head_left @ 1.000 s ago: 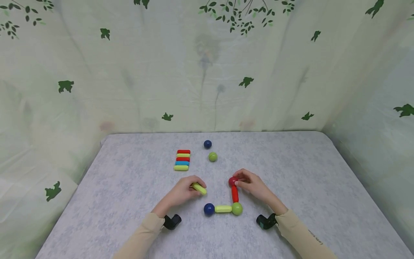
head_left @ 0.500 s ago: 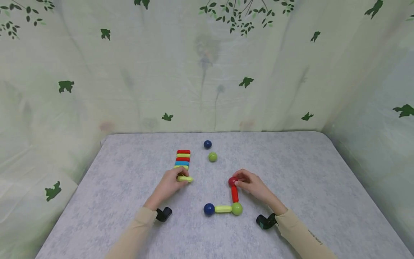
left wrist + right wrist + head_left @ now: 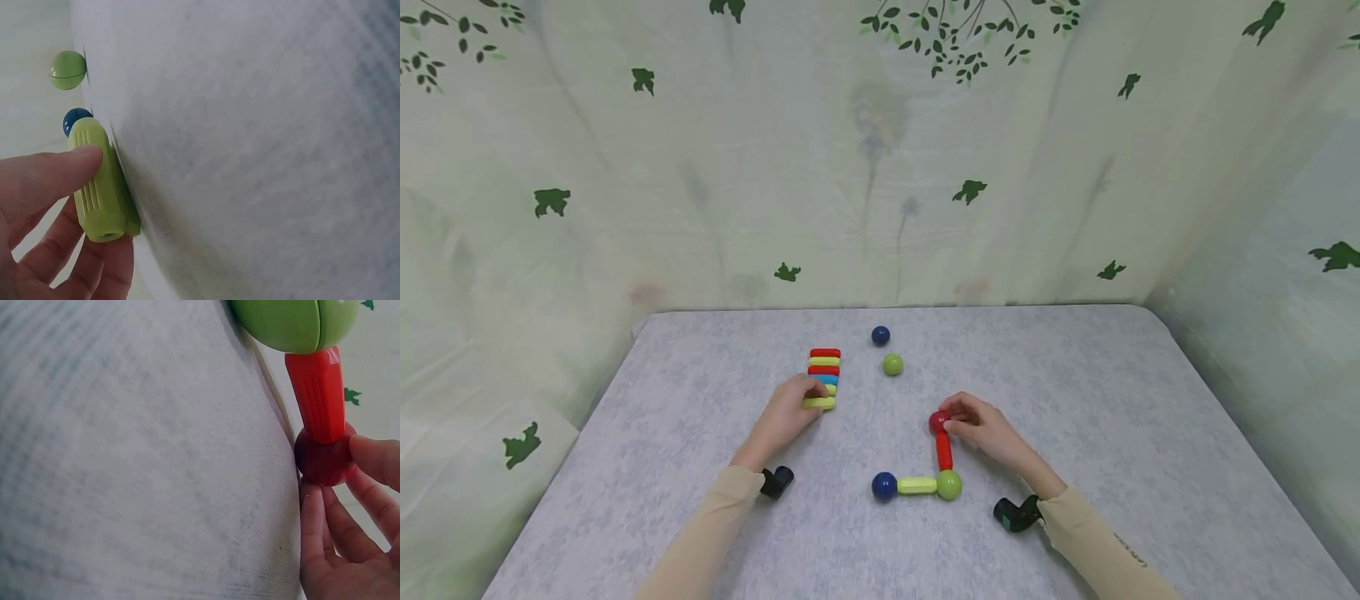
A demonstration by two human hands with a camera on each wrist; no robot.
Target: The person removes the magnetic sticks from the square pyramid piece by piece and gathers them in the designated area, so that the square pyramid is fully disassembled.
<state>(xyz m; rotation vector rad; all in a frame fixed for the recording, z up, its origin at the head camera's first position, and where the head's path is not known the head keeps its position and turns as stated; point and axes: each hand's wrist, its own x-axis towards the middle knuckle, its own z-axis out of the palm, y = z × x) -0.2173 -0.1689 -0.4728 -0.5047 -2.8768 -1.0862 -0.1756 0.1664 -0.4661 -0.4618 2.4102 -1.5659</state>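
My left hand (image 3: 787,410) pinches a yellow-green rod (image 3: 99,187) between thumb and fingers, at the near end of a row of coloured rods (image 3: 824,362). The left wrist view has the thumb on the rod's ribbed side, with another yellow-green rod just behind it. My right hand (image 3: 987,425) holds a red ball (image 3: 325,457) between thumb and fingertips. A red rod (image 3: 943,451) joins that ball to a green ball (image 3: 949,485). From there a yellow-green rod (image 3: 917,485) runs left to a dark blue ball (image 3: 884,487), so the pieces make an L on the table.
Toward the back of the table (image 3: 1060,367) lie a loose dark blue ball (image 3: 881,336) and a loose green ball (image 3: 892,364), right of the rod row. A patterned curtain (image 3: 850,150) stands behind the table. Black cameras sit on both wrists.
The left hand has carried the yellow-green rod left and away from me, from beside the L to the near end of the rod row. My right hand stays on the red ball.
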